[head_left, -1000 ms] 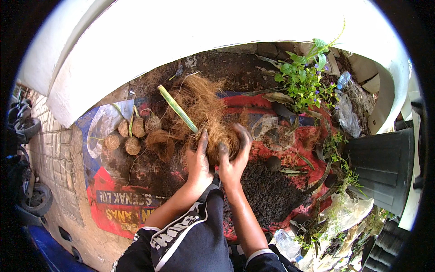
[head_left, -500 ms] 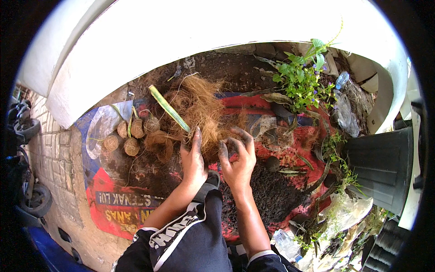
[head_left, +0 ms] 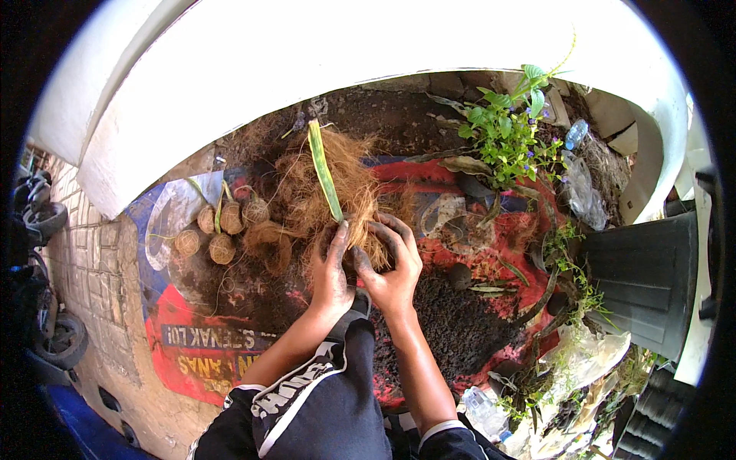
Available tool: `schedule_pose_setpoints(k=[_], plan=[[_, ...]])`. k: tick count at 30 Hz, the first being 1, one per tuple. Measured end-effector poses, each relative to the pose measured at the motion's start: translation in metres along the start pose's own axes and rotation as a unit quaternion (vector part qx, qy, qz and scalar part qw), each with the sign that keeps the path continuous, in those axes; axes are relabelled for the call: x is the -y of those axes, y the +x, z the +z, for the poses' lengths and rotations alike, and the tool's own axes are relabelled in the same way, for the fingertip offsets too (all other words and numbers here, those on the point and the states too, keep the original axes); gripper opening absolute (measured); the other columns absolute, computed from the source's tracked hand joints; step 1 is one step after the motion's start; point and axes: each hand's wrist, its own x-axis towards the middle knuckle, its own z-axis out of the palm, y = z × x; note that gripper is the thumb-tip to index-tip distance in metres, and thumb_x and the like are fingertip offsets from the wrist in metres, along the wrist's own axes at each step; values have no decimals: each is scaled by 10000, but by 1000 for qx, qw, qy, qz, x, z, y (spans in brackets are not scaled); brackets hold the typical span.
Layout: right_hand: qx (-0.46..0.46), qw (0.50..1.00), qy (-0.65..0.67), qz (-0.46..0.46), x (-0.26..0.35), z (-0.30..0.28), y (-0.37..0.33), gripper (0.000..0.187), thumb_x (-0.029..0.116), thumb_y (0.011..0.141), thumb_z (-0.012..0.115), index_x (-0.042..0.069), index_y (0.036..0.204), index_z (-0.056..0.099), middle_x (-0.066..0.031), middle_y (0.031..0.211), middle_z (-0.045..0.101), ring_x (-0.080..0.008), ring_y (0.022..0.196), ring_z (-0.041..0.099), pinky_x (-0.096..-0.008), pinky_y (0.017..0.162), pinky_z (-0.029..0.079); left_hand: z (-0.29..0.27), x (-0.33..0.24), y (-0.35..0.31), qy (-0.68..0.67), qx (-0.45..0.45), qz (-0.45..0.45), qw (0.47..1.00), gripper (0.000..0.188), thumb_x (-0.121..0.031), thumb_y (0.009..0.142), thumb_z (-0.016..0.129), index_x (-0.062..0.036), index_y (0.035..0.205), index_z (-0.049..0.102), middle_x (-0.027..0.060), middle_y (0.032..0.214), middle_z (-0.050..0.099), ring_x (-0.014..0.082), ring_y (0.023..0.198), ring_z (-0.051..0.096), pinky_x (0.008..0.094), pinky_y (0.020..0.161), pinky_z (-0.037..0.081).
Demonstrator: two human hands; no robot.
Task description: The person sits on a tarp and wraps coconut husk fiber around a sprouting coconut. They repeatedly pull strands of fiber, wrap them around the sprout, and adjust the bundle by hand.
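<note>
My left hand (head_left: 330,270) and my right hand (head_left: 394,268) are curled around a wad of brown coconut fibre (head_left: 366,239), their dirty fingers nearly meeting. A striped green and yellow snake plant leaf (head_left: 325,170) stands up out of the fibre beside my left fingertips. The leaf's lower end is hidden by the fingers and fibre. Just beyond my hands lies a loose heap of coconut fibre (head_left: 295,172). To the left are several fibre-wrapped balls (head_left: 222,249), some with leaves poking out, and a hollow fibre nest (head_left: 268,247).
Dark soil (head_left: 452,330) is heaped on a red and blue banner (head_left: 176,307). At the right stand a leafy plant (head_left: 502,126) with purple flowers and a dark grey bin (head_left: 644,280). A white curved panel (head_left: 368,38) spans the far side; wheels show at far left.
The leaf has swung from leaning left to nearly upright. My right hand has moved left and closed in on the fibre beside my left hand.
</note>
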Motion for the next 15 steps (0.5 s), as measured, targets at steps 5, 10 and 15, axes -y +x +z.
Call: schedule_pose_setpoints(k=[5, 10, 15], plan=[[-31, 999, -3, -10, -6, 2, -7, 371, 62, 673, 730, 24, 1035, 657, -163, 1112, 614, -313, 1038, 609, -378, 908, 481, -11, 13, 3, -72, -4, -48, 996, 292, -225, 897, 518, -11, 1079, 600, 84, 1036, 623, 190, 971, 591, 358, 892, 465], [20, 999, -18, -46, -10, 7, -11, 358, 85, 685, 728, 33, 1033, 664, -183, 1151, 582, -358, 1105, 563, -417, 949, 457, -13, 8, 6, -70, -18, -61, 995, 306, -256, 888, 484, -43, 1087, 577, 71, 987, 620, 187, 931, 597, 337, 852, 479], [65, 996, -27, -61, -12, 9, -10, 353, 95, 681, 734, 41, 1023, 667, -187, 1188, 574, -378, 1150, 541, -431, 970, 447, -3, -1, 4, -76, -12, -46, 996, 340, -325, 927, 550, -49, 1124, 571, 70, 1029, 626, 166, 939, 606, 318, 837, 491]])
